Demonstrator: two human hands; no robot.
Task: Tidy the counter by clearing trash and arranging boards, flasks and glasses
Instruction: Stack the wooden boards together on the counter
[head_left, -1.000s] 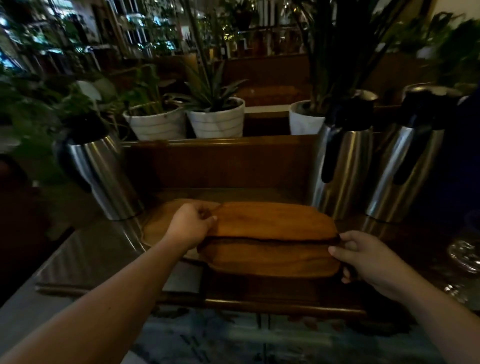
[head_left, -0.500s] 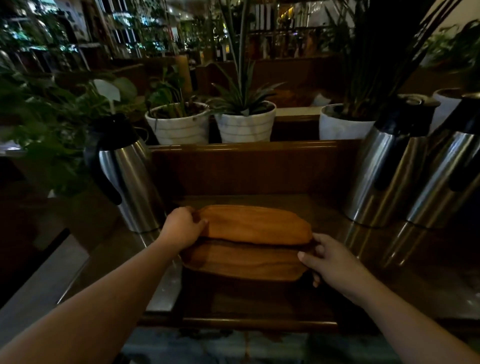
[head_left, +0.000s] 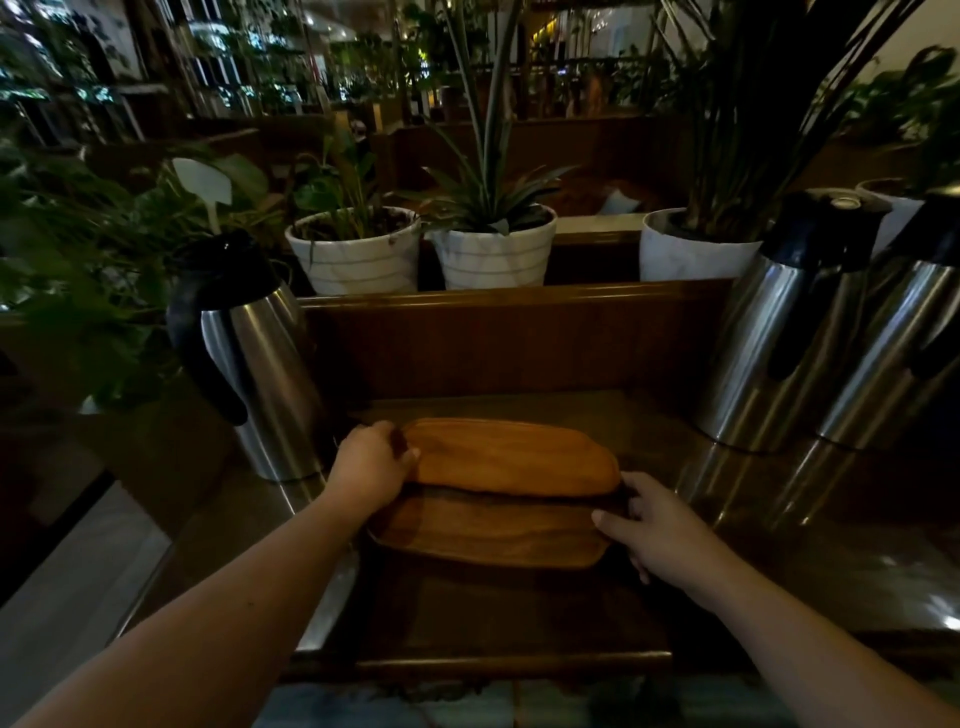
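Observation:
Two oblong wooden boards lie on the dark counter in front of me. The lighter upper board rests partly on the darker lower board. My left hand grips the left end of the boards, thumb on top. My right hand holds the right end of the lower board, fingers curled at its edge. A steel flask with a black handle stands at the left. Two more steel flasks stand at the right.
A wooden partition rises behind the boards. Beyond it sit white plant pots. The counter's wooden front rim runs near me. Leafy plants fill the left side.
The boards have slid away from me toward the partition, with both hands staying on their ends. The view has shifted, so the flasks sit wider apart.

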